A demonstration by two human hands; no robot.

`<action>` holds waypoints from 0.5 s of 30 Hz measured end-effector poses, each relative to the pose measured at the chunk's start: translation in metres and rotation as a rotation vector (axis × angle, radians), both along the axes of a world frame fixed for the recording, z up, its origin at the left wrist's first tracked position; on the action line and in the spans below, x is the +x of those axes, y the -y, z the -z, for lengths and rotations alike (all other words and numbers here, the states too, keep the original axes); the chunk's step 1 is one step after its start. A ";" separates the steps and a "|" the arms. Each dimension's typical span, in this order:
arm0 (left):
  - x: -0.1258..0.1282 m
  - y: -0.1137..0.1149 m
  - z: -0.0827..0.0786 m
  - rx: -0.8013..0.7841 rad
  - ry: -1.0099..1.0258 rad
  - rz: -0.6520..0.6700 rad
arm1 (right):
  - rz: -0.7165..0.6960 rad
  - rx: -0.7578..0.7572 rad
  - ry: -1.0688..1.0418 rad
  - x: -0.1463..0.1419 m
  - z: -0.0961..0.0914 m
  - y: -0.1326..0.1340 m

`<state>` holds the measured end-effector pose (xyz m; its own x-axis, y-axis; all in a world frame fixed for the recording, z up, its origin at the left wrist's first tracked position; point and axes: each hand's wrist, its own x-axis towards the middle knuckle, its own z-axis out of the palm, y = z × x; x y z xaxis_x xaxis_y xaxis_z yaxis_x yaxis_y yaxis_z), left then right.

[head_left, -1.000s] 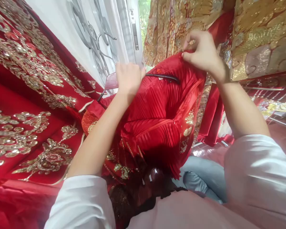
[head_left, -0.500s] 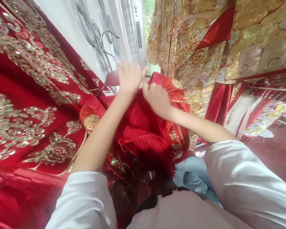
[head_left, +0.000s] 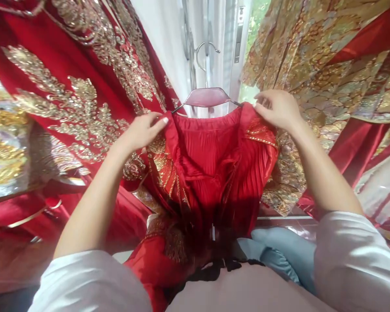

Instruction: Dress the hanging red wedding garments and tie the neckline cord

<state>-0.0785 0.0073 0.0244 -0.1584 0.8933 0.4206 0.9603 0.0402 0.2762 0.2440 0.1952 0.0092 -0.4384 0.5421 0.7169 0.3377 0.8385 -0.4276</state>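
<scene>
A red pleated garment [head_left: 208, 147] with gold-trimmed shoulders hangs on a clothes hanger [head_left: 208, 97] in front of me. The hanger has a metal hook and a reddish flat centre plate; its hook points up, and I cannot tell whether it rests on anything. My left hand [head_left: 143, 130] pinches the garment's left shoulder between thumb and fingers. At the opposite shoulder, my right hand [head_left: 276, 108] grips the red cloth with bent fingers. The neckline lies open between both hands, and the lower part falls in shadow towards my lap.
Red cloth with gold sequin embroidery [head_left: 87, 104] hangs close on the left. Gold patterned fabric [head_left: 312, 73] hangs on the right, beside red satin strips [head_left: 357, 151]. Behind the hanger stand white curtain-like folds and a pale door edge with a lock plate [head_left: 238, 47].
Both hands have moved apart from the hanger's middle out to the garment's shoulders. The garment now lies spread and level on the hanger, and the view has swung left.
</scene>
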 end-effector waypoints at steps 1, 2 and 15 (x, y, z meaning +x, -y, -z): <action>-0.007 -0.001 0.008 0.015 -0.039 0.030 | -0.052 -0.016 0.052 0.000 -0.005 -0.006; -0.013 -0.005 0.014 0.048 -0.083 0.053 | -0.096 -0.027 0.107 -0.003 -0.010 -0.008; -0.016 -0.028 0.014 0.189 0.046 0.170 | -0.360 -0.333 0.062 -0.062 -0.033 -0.010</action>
